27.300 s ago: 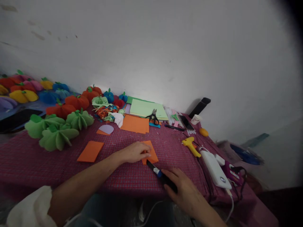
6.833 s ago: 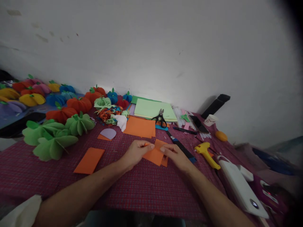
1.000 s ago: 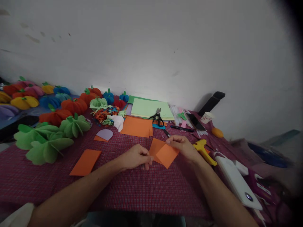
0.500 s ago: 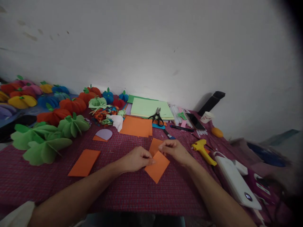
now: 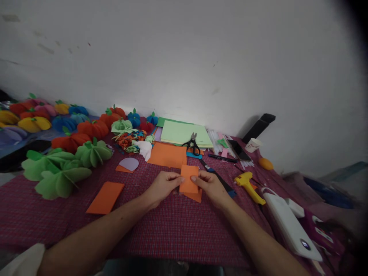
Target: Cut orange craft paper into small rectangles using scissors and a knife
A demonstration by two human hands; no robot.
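Observation:
Between both hands I hold up a small orange paper rectangle (image 5: 189, 180). My left hand (image 5: 165, 186) pinches its left edge, thumb in front. My right hand (image 5: 211, 186) pinches the right edge the same way. Behind and below it, part of another orange paper piece (image 5: 195, 196) shows on the cloth. A dark blue tool (image 5: 222, 181), perhaps a cutter, lies beyond my right hand and is partly covered by it. Larger orange sheets (image 5: 166, 154) lie just past the hands, and a folded orange stack (image 5: 105, 197) sits to the left.
Paper pumpkins (image 5: 93, 128) in several colours fill the back left. Black scissors (image 5: 192, 145) rest by pale green sheets (image 5: 184, 133). On the right are a yellow glue gun (image 5: 249, 188), a white power bank (image 5: 290, 226), a phone (image 5: 239, 149) and a paper cup (image 5: 253, 145). A lilac half-circle (image 5: 129, 164) lies left.
The orange paper in my hands was turned cornerwise and lower; now it stands upright and squared. My right hand has shifted down to its right edge. More of the dark blue tool shows.

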